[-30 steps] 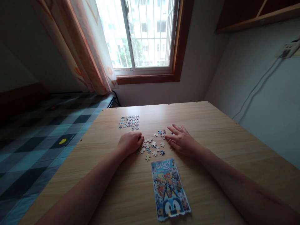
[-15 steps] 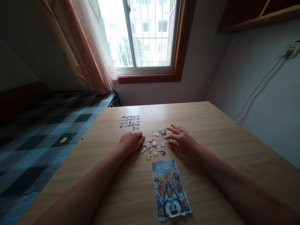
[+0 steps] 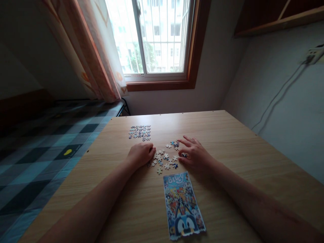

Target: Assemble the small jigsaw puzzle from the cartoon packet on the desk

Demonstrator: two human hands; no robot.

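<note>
Loose puzzle pieces (image 3: 166, 156) lie in a scattered heap between my two hands, many of them pale side up. My left hand (image 3: 141, 153) rests closed on the table at the heap's left edge, and whatever its fingers may hold is hidden. Over the right side of the heap, my right hand (image 3: 194, 152) is open with its fingers spread. A few pieces (image 3: 184, 155) show between its fingers. Beyond my left hand, more pieces stand in neat rows as a block of laid-out pieces (image 3: 139, 132).
A colourful Bluey picture sheet (image 3: 184, 206) with a torn lower edge lies nearest me on the wooden table (image 3: 227, 135). A bed with a checked cover (image 3: 83, 130) adjoins the left side. A window (image 3: 162, 40) and curtain (image 3: 93, 50) are behind the table.
My right hand has shifted slightly left over the pieces, its fingers still apart. My left hand stays closed in the same place.
</note>
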